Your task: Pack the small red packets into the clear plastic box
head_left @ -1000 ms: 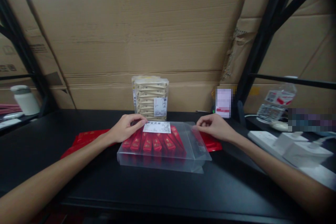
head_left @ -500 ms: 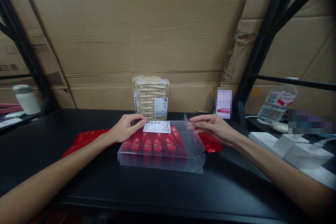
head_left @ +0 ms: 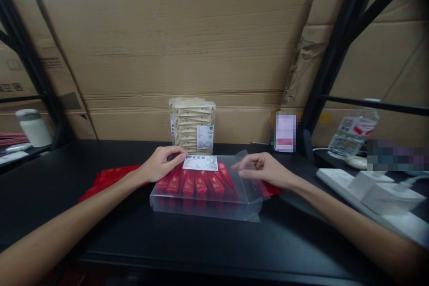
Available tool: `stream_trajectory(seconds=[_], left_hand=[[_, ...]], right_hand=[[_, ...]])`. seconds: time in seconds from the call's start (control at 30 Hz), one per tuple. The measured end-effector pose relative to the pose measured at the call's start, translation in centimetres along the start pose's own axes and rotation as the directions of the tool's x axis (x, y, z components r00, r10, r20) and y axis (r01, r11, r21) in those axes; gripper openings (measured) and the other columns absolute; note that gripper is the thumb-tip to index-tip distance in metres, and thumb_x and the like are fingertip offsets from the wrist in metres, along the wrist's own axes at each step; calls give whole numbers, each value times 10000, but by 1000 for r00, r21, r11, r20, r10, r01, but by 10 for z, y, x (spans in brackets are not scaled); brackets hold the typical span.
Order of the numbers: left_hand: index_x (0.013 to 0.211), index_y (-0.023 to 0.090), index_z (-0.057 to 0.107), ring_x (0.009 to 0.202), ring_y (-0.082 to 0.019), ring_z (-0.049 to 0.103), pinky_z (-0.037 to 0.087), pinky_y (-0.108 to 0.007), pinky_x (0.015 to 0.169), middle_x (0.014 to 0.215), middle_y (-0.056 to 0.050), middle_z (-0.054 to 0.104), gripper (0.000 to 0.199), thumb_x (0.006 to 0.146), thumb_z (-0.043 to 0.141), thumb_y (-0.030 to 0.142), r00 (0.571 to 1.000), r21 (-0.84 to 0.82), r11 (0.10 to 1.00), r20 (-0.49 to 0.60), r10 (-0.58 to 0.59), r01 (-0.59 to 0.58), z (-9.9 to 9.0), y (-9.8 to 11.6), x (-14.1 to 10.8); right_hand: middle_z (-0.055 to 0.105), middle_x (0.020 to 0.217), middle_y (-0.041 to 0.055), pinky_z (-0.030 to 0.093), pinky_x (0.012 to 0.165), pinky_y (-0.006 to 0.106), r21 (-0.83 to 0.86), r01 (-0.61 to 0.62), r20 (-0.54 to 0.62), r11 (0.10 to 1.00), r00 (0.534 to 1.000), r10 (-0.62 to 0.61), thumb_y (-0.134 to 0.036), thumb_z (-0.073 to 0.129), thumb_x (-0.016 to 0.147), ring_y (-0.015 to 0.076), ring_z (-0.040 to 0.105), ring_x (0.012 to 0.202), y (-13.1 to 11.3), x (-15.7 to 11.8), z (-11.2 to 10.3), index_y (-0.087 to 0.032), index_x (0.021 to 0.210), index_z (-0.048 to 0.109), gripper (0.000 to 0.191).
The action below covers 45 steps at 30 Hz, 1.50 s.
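Note:
A clear plastic box (head_left: pixel 204 208) lies flat on the black table, with several red packets (head_left: pixel 201 184) inside and a white label (head_left: pixel 200 162) on its top. My left hand (head_left: pixel 164 163) rests on the box's far left part, thumb and fingertips close together at the label's edge. At the box's right end my right hand (head_left: pixel 264 170) is over the raised clear flap, its fingers curled toward the thumb. Whether the flap is between those fingers is hard to make out. Red packaging (head_left: pixel 107 178) lies under my left forearm, and more red packaging (head_left: pixel 273 189) is beneath my right hand.
Behind the box stand clear packs of beige packets (head_left: pixel 194 120) against cardboard (head_left: pixel 187 44). A phone-like screen (head_left: pixel 285 133), a water bottle (head_left: pixel 353 129) and white power strip with plugs (head_left: pixel 385 194) are right; a white flask (head_left: pixel 34 128) is left.
My right hand has moved slightly left and its fingers have curled inward. The clear flap beneath it has tilted outward to the right. My left hand and the box have stayed put.

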<state>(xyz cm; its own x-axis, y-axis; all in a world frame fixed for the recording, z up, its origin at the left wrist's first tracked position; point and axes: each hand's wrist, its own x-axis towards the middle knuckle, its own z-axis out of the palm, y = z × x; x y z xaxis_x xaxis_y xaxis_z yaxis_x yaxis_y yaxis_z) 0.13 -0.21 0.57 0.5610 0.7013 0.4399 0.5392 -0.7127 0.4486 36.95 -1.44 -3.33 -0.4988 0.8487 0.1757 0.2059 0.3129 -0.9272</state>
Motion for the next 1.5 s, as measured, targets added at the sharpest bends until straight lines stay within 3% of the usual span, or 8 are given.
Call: stream_trajectory(seconds=[0.1,0.23,0.53,0.7,0.83,1.07,1.33,1.5], left_hand=[[1120,195,755,1042,-243,719,518,-346,909,1126,-65,782,296,1046,538,382,1000,-2,1000,1,-5,5,0,1,0],[1126,195,754,1044,-243,717,518,-344,907,1130,-64,781,302,1049,535,388,1000,-6,1000,9,-12,12,0,1,0],[1122,189,757,1027,-245,718,525,-351,897,1118,-72,783,315,1048,529,395,1000,-11,1000,13,-17,18,0,2,-1],[1120,185,758,1028,-248,713,518,-365,914,1117,-79,780,325,1047,526,400,1000,-15,999,13,-28,28,0,3,-1],[1108,185,759,1010,-245,712,517,-363,900,1103,-77,781,331,1047,523,408,999,-9,1000,11,-30,30,0,3,0],[1117,186,759,1020,-244,709,516,-358,903,1114,-75,780,332,1049,524,409,999,-13,999,13,-29,30,-1,3,0],[1105,186,761,1017,-242,708,510,-353,910,1104,-65,781,333,1048,528,417,999,-11,999,11,-32,32,0,-1,0],[1108,183,759,1019,-240,705,508,-359,913,1105,-68,778,337,1049,524,417,999,-15,999,14,-32,32,0,1,0]], right_hand=[[758,1260,77,514,1058,513,-99,16,92,995,996,-7,-467,805,821,296,701,1169,-5,-4,1,-265,1188,761,421],[647,1454,54,456,1142,525,-171,82,203,982,978,-47,-436,805,843,301,621,1317,-9,-8,5,-315,1414,636,607],[652,1446,20,469,1147,482,-358,236,222,903,961,-163,-485,677,955,298,632,1308,-8,-6,14,-338,1428,632,497],[543,1562,38,403,1186,504,-488,308,275,817,942,-191,-512,704,932,310,538,1403,-5,-7,15,-350,1537,502,658],[567,1538,73,422,1158,501,-567,292,251,770,952,-176,-564,646,956,309,558,1375,-1,-6,17,-326,1547,491,656],[494,1593,119,378,1177,552,-603,314,287,733,943,-168,-656,820,742,376,499,1407,-15,-12,22,-283,1599,409,1022],[640,1442,122,439,1125,552,-548,377,310,747,921,-237,-419,696,912,339,600,1306,-10,-9,21,-241,1422,630,544],[751,1245,86,555,979,454,-487,338,276,805,934,-225,-281,627,919,284,709,1095,-11,-7,16,-231,1296,717,390]])
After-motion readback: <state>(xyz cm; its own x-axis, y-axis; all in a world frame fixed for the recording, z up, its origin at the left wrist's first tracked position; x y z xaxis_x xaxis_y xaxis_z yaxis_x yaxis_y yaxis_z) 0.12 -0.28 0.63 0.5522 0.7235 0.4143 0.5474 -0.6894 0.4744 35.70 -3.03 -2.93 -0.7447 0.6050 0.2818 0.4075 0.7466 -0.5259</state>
